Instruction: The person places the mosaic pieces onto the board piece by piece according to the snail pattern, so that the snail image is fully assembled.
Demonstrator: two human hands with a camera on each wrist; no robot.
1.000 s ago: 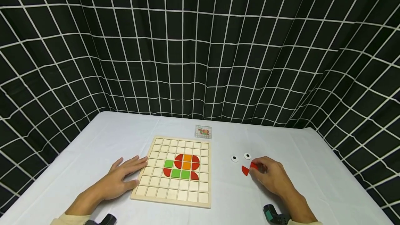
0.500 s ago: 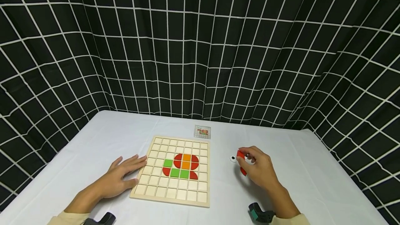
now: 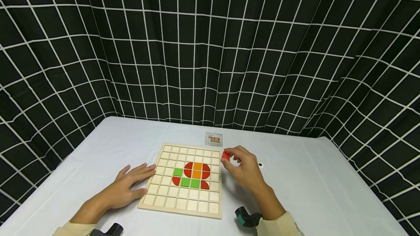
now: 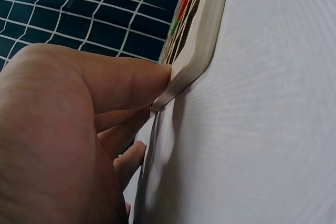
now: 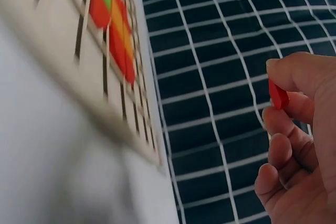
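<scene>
My right hand [image 3: 245, 168] pinches a small red tile [image 3: 225, 156] between thumb and fingertips, at the right rim of a wooden grid board [image 3: 179, 211]. In the right wrist view the red tile [image 5: 278, 95] shows edge-on, raised beside the board. My left hand [image 3: 126, 188] lies flat at the board's left side, fingers extended, fingertips and thumb on its edge. Set into the board are green tiles [image 3: 185, 182], orange tiles [image 3: 197, 174] and several rounded red tiles [image 3: 205, 171].
A white googly-eye disc [image 3: 260, 165] lies on the white cloth just right of my right hand. Behind the board lies a small picture card [image 3: 214, 139] with a similar pattern. A black curtain with white grid lines [image 3: 210, 65] surrounds the table [image 3: 315, 185].
My right hand has lifted the red tile and carried it left to the board. The other eye disc and loose red tile are now hidden behind it. My left hand stays in place.
</scene>
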